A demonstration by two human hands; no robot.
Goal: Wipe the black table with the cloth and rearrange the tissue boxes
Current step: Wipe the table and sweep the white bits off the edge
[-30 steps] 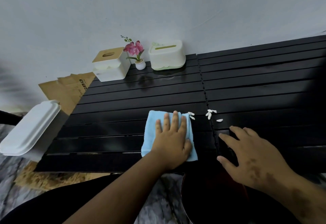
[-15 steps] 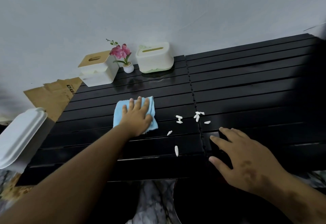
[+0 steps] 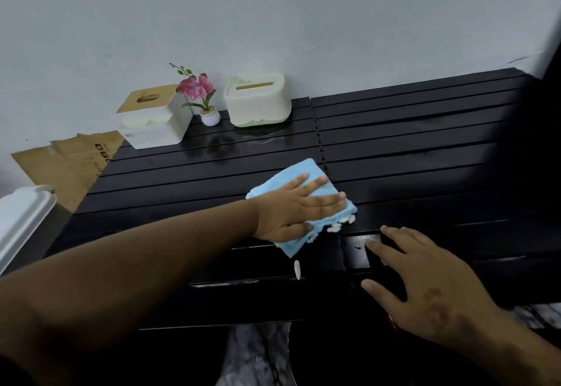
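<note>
My left hand [image 3: 296,208] lies flat on a folded light blue cloth [image 3: 293,177], pressing it onto the black slatted table [image 3: 409,154] near its middle. Small white bits [image 3: 335,227] are bunched against the cloth's near right edge, and one white bit [image 3: 297,268] lies alone closer to me. My right hand [image 3: 425,285] rests on the table's front edge with fingers spread and nothing in it. Two tissue boxes stand at the back left by the wall: a white one with a wooden lid [image 3: 151,115] and a cream one with a green base [image 3: 258,98].
A small pink flower in a white pot [image 3: 203,97] stands between the two boxes. Flattened cardboard [image 3: 66,163] leans beyond the table's left end, and a white lidded container [image 3: 21,221] sits lower left. Marbled floor [image 3: 255,352] shows below the front edge.
My left hand slid the cloth from the left to the right, sweeping the scattered white bits together against its edge. My right hand stayed on the front edge.
</note>
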